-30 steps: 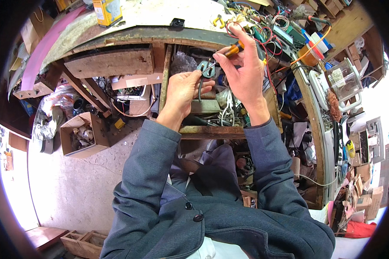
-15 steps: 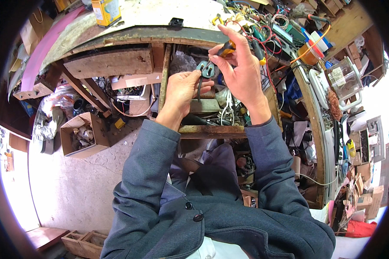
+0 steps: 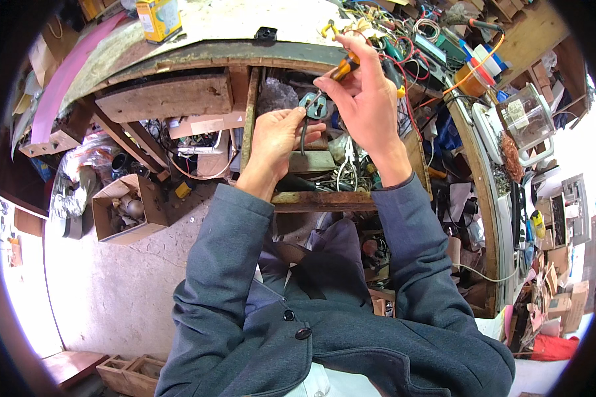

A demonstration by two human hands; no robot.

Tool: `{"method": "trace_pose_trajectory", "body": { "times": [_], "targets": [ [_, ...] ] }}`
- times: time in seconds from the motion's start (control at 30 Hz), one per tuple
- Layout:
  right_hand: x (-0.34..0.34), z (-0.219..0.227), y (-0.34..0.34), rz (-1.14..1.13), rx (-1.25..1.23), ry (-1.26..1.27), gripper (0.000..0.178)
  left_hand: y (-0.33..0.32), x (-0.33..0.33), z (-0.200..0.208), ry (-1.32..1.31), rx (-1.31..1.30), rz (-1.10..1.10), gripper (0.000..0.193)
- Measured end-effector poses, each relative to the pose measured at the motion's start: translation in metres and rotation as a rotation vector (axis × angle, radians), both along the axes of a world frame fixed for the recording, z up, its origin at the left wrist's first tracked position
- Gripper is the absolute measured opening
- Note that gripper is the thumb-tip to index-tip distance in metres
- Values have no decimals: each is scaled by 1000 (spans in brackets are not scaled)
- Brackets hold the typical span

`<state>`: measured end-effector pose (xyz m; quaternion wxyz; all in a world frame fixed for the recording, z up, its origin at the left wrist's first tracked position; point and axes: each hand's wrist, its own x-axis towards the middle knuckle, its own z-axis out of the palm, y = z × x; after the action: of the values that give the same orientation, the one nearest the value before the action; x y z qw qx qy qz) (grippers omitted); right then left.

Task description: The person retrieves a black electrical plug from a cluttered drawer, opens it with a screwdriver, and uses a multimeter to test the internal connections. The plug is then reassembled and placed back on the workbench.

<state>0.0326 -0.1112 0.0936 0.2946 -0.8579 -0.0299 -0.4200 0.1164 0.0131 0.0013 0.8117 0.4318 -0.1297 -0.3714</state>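
Pinched between the thumb and fingers of my left hand (image 3: pixel 275 137) is a dark green electrical plug (image 3: pixel 318 107), its black cord (image 3: pixel 303 139) hanging down below. My right hand (image 3: pixel 371 116) grips a screwdriver (image 3: pixel 346 65) by its orange and black handle, index finger raised along it. The shaft slants down and left, its tip at the plug's face; whether the tip sits in a screw is too small to tell. Both hands are above an open wooden drawer (image 3: pixel 324 201) full of tools, with pliers (image 3: pixel 348 165) among them.
The workbench (image 3: pixel 212 49) carries a yellow box (image 3: pixel 159 20) at the far left. Tangled wires and tools crowd the far right, near a clear plastic container (image 3: pixel 526 119). An open cardboard box (image 3: pixel 127 208) stands on the floor at the left.
The screwdriver's handle has risen slightly away from the plug, and more of its shaft shows. My left hand keeps the plug in nearly the same place.
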Motion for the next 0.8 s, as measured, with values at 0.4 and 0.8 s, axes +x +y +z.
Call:
{"method": "trace_pose_trajectory", "body": {
  "times": [0.4,0.8],
  "targets": [
    [4,-3,1,-110,-132,-31,65,0,0,2,-7,21,-13,29],
    [7,0,3,-2,-190,-112,67,0,2,1,-49,59,-8,30]
  ]
}}
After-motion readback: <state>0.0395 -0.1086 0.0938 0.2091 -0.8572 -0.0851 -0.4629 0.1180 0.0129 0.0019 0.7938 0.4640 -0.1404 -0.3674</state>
